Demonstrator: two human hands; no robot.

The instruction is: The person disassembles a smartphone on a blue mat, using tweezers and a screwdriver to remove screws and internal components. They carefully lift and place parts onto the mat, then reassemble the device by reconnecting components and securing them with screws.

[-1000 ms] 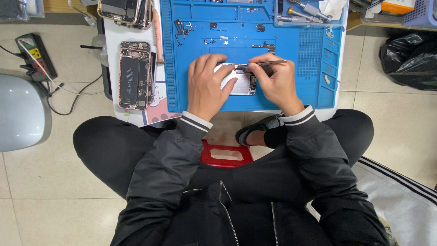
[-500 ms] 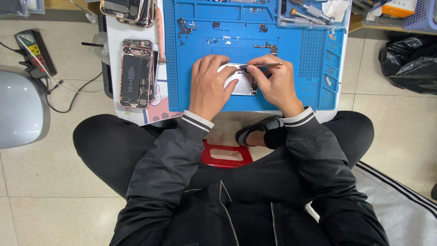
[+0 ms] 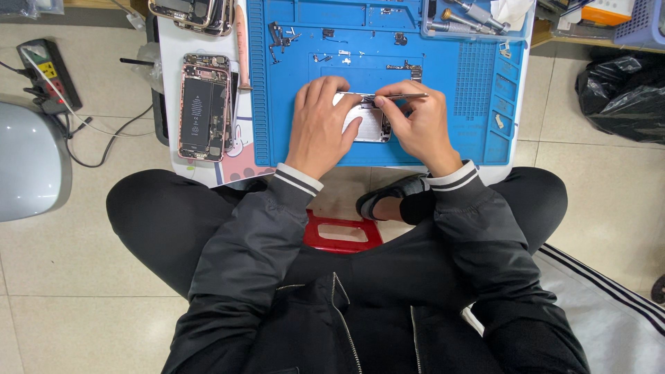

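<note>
We look down on our own two hands working over a blue repair mat [image 3: 457,131] that lies on a small white table [image 3: 170,41]. At the centre of the mat lies a silver phone housing [image 3: 366,123], back up, mostly covered by our hands.

Our left hand [image 3: 320,125] rests flat over the housing's nine o'clock side, fingers loosely curled and pressing down on it rather than wrapped around it. Our right hand [image 3: 414,123] sits at the housing's three o'clock edge, its fingers pinched closed around a thin metal tool [image 3: 388,95]. The tool lies almost level, running from three o'clock toward nine o'clock across the housing's twelve o'clock edge, its tip just beside our left fingertips.

At nine o'clock from the mat, on the bare table, an opened rose-gold phone [image 3: 204,107] lies with its black battery showing. Small screws and dark parts [image 3: 278,34] are scattered on the mat toward twelve o'clock, and screwdrivers [image 3: 467,17] lie in a tray at one o'clock. A black bag [image 3: 623,93] sits on the floor at three o'clock, and a red stool [image 3: 343,232] shows between our knees at six o'clock.
</note>
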